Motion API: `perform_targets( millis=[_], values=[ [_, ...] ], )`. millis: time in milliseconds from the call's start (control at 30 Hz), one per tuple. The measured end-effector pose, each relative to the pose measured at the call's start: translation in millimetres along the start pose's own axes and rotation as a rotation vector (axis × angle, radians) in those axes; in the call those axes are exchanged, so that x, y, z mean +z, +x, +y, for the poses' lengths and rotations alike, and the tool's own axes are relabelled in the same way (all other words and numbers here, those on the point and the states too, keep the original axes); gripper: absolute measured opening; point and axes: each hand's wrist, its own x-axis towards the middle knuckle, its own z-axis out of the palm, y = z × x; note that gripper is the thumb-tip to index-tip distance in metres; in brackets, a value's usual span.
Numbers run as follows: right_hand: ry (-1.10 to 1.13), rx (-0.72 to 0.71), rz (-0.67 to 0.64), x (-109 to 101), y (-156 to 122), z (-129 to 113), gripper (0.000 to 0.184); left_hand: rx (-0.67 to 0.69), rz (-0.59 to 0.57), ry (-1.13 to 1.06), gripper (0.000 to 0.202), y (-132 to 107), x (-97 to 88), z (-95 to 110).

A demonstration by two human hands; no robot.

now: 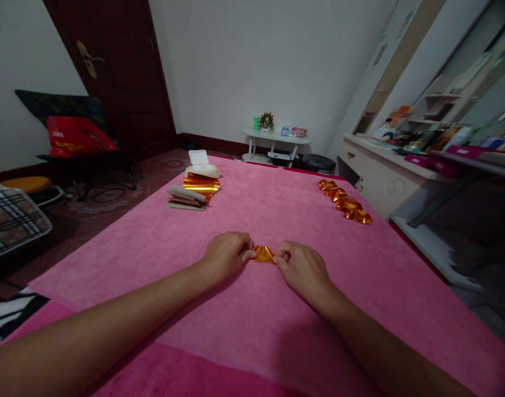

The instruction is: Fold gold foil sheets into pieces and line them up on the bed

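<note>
A small piece of shiny gold foil paper (263,255), pleated or folded, lies low over the pink cloth between my two hands. Its left end is pinched between the thumb and fingers of my left hand (229,255). My right hand (304,270) pinches the right end the same way. The fingertips cover both ends of the foil. Far off to the right, a row of folded gold foil pieces (344,202) rests on the cloth. Towards the back left lie flat gold foil sheets (200,186), beside a stack of greyish-brown papers (187,197).
The pink cloth (252,209) covers the wide surface before me. Behind the foil sheets sits a white pack with its lid raised (198,159). A low white table (277,135) stands by the far wall. A cluttered desk (393,165) is at right, a chair with a red bag (79,135) at left.
</note>
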Motion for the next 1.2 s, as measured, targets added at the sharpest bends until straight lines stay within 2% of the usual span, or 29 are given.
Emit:
perform_targets(
  millis=[167, 333, 533, 633, 733, 800, 900, 1000, 1200],
  values=[
    [0.013, 0.048, -0.05, -1.4, 6.4, 0.9, 0.007, -0.014, 0.032, 0.007, 0.013, -2.7, 1.0, 1.7],
    [0.1, 0.079, -0.079, -0.5, 7.2, 1.2, 0.006, -0.006, 0.012, -0.077, 0.012, -0.8, 1.5, -2.6],
    [0.263, 0.025, 0.05, 9.1, 0.4, 3.3, 0.004, 0.038, 0.062, -0.22, 0.008, -5.8, 2.5, -0.6],
    [0.535, 0.075, 0.039, 18.7, 20.9, 8.0, 0.003, 0.063, 0.11, -0.313, 0.009, 12.3, 0.7, -3.2],
    [0.882, 0.099, 0.048, 25.6, 55.2, 13.2, 0.009, 0.092, 0.248, -0.397, 0.009, 47.5, -3.5, -5.6],
    [1.009, 0.061, 0.075, 28.6, 74.8, 16.3, 0.016, 0.094, 0.297, -0.437, 0.01, 69.7, -4.0, -6.3],
    [0.987, 0.041, 0.172, 33.1, 88.0, 20.8, 0.02, 0.085, 0.34, -0.513, 0.011, 87.3, 3.1, -8.6],
    [0.92, 0.036, 0.223, 36.0, 85.3, 24.2, 0.027, 0.074, 0.337, -0.585, 0.019, 87.3, 15.2, -11.8],
    [0.874, -0.022, 0.164, 33.0, 78.9, 19.9, 0.026, 0.062, 0.21, -0.771, 0.023, 80.5, 22.9, -8.3]
  ],
)
